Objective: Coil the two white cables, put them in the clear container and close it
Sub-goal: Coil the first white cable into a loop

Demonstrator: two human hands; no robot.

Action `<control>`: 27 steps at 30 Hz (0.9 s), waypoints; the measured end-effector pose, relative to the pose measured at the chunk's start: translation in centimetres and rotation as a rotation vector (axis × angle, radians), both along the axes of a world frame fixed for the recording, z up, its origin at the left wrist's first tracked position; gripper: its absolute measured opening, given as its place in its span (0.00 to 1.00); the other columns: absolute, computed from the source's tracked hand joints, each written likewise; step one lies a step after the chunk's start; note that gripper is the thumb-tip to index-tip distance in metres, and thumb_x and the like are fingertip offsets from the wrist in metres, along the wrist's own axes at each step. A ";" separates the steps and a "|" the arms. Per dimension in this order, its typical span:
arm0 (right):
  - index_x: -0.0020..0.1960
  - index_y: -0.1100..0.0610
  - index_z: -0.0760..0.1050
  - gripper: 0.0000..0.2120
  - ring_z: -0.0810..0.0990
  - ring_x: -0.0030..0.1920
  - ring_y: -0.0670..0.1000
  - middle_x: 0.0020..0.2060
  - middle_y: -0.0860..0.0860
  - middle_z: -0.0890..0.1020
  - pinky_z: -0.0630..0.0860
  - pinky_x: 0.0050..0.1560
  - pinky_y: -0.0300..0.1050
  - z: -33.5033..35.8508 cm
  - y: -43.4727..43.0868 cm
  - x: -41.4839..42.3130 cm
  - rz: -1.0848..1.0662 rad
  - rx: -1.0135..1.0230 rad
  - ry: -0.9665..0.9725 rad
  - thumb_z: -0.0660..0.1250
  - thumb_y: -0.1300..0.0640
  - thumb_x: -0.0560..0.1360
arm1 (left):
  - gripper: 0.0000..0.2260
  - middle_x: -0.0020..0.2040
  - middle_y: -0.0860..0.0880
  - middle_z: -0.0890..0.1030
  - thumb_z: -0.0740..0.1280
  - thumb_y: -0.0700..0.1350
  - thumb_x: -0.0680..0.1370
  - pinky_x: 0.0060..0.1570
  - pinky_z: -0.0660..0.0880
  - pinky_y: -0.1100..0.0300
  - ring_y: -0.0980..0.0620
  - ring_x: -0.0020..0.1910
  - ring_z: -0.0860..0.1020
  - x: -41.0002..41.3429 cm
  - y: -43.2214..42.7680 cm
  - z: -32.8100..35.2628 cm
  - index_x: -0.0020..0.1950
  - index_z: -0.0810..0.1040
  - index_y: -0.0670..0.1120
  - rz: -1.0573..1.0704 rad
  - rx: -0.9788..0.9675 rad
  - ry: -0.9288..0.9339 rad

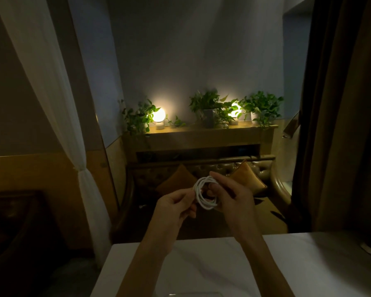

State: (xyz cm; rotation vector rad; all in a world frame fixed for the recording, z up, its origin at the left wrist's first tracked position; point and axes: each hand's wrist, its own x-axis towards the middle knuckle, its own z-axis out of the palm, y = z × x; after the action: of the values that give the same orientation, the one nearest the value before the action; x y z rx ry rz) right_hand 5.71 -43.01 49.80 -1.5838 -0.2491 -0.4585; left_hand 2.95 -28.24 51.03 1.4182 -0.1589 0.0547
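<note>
Fingers (212, 187) of both hands pinch the coiled white cable (204, 196); light and springy, best gripped across its loops.

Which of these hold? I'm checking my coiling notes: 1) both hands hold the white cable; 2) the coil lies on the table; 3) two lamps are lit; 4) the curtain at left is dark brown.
1) True: the left hand and right hand both grip the white cable.
2) False: the coil is held in the air beyond the white table.
3) True: the left lamp and right lamp glow.
4) False: the left curtain is white.
</note>
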 end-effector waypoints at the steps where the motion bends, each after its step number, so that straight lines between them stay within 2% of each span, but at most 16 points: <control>1: 0.60 0.48 0.78 0.13 0.80 0.52 0.38 0.50 0.40 0.82 0.80 0.46 0.35 0.1 -0.1 -0.1 0.021 0.009 0.015 0.63 0.59 0.78 | 0.10 0.35 0.52 0.83 0.64 0.44 0.77 0.37 0.77 0.65 0.57 0.34 0.78 -0.1 0.1 0.0 0.51 0.84 0.47 -0.002 -0.005 0.013; 4: 0.55 0.46 0.78 0.12 0.81 0.51 0.41 0.50 0.41 0.82 0.81 0.48 0.41 0.1 -0.1 -0.1 0.060 -0.011 0.059 0.61 0.59 0.79 | 0.09 0.36 0.51 0.84 0.65 0.41 0.76 0.35 0.77 0.65 0.57 0.32 0.78 -0.4 0.4 0.0 0.49 0.84 0.47 -0.022 -0.038 0.043; 6: 0.52 0.44 0.78 0.12 0.81 0.50 0.42 0.49 0.43 0.82 0.82 0.49 0.44 -0.2 0.0 0.0 0.058 -0.031 0.083 0.60 0.59 0.80 | 0.09 0.38 0.48 0.84 0.65 0.39 0.77 0.33 0.77 0.65 0.57 0.31 0.78 -0.4 0.5 0.0 0.46 0.84 0.49 0.054 0.043 0.004; 9: 0.52 0.47 0.79 0.10 0.82 0.48 0.44 0.48 0.45 0.83 0.83 0.48 0.47 -0.6 -0.1 0.2 0.055 -0.025 0.095 0.61 0.59 0.79 | 0.10 0.40 0.46 0.81 0.65 0.37 0.77 0.31 0.76 0.66 0.59 0.29 0.76 -0.4 0.4 -0.1 0.45 0.83 0.50 0.186 0.226 -0.125; 14: 0.50 0.45 0.78 0.12 0.81 0.47 0.39 0.47 0.44 0.82 0.80 0.40 0.36 0.1 -1.2 -0.7 0.126 -0.136 0.056 0.61 0.61 0.79 | 0.12 0.38 0.51 0.77 0.65 0.35 0.77 0.33 0.75 0.69 0.58 0.34 0.76 -1.0 1.3 -0.2 0.46 0.82 0.52 0.340 0.497 -0.327; 16: 0.50 0.44 0.77 0.12 0.81 0.47 0.37 0.47 0.43 0.82 0.79 0.40 0.34 0.5 -1.0 -0.8 0.122 -0.155 0.036 0.61 0.61 0.79 | 0.10 0.38 0.54 0.76 0.66 0.37 0.77 0.37 0.74 0.70 0.58 0.39 0.76 -1.4 1.5 -0.5 0.49 0.82 0.50 0.424 0.601 -0.442; 18: 0.51 0.43 0.77 0.13 0.81 0.49 0.39 0.49 0.42 0.81 0.79 0.44 0.35 0.4 -0.3 -0.6 0.052 -0.164 -0.009 0.62 0.62 0.78 | 0.06 0.40 0.55 0.77 0.66 0.40 0.77 0.40 0.73 0.72 0.60 0.41 0.76 -1.7 1.7 -1.2 0.49 0.80 0.50 0.392 0.659 -0.477; 19: 0.52 0.43 0.77 0.14 0.80 0.50 0.40 0.51 0.43 0.81 0.78 0.46 0.35 0.3 0.1 -0.6 -0.003 -0.182 -0.037 0.62 0.62 0.78 | 0.05 0.41 0.51 0.78 0.64 0.42 0.78 0.40 0.73 0.70 0.60 0.40 0.76 -1.7 1.7 -1.4 0.47 0.80 0.48 0.300 0.645 -0.405; 21: 0.57 0.47 0.78 0.16 0.78 0.51 0.38 0.53 0.45 0.79 0.76 0.46 0.29 0.0 0.9 -0.8 -0.073 -0.245 -0.095 0.61 0.64 0.78 | 0.11 0.43 0.43 0.81 0.60 0.47 0.80 0.40 0.74 0.67 0.57 0.38 0.77 -1.7 1.8 -1.3 0.47 0.79 0.44 0.134 0.560 -0.233; 22: 0.58 0.49 0.78 0.16 0.77 0.51 0.37 0.53 0.46 0.78 0.75 0.46 0.26 -0.3 1.3 -0.9 -0.063 -0.274 -0.117 0.61 0.66 0.78 | 0.15 0.44 0.43 0.81 0.58 0.51 0.80 0.40 0.73 0.68 0.57 0.39 0.78 -1.6 1.9 -1.2 0.48 0.79 0.44 0.150 0.540 -0.224; 24: 0.60 0.50 0.77 0.16 0.77 0.49 0.38 0.53 0.48 0.77 0.74 0.46 0.24 -0.5 1.9 -1.3 0.015 -0.324 -0.138 0.61 0.66 0.78 | 0.16 0.47 0.50 0.80 0.57 0.56 0.77 0.43 0.74 0.71 0.59 0.45 0.79 -1.1 1.8 -1.0 0.54 0.78 0.47 0.216 0.525 -0.315; 26: 0.61 0.49 0.76 0.16 0.79 0.50 0.39 0.53 0.48 0.78 0.75 0.47 0.25 -0.6 2.2 -1.3 0.062 -0.328 -0.144 0.62 0.65 0.78 | 0.13 0.51 0.53 0.80 0.60 0.54 0.78 0.46 0.75 0.72 0.61 0.50 0.79 -0.6 1.3 -1.2 0.57 0.76 0.49 0.187 0.498 -0.344; 27: 0.62 0.50 0.76 0.15 0.78 0.52 0.38 0.54 0.48 0.79 0.75 0.48 0.26 -0.7 2.2 -1.3 0.081 -0.297 -0.124 0.62 0.63 0.78 | 0.11 0.50 0.53 0.80 0.60 0.51 0.79 0.45 0.75 0.72 0.62 0.49 0.79 -0.3 1.1 -1.5 0.56 0.76 0.49 0.217 0.487 -0.339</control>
State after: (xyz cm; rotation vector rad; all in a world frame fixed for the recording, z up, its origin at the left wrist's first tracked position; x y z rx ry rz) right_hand 4.44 -40.83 49.15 -1.8291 -0.4924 -0.4730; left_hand 2.61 -27.14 49.52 1.9024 -0.3118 0.4630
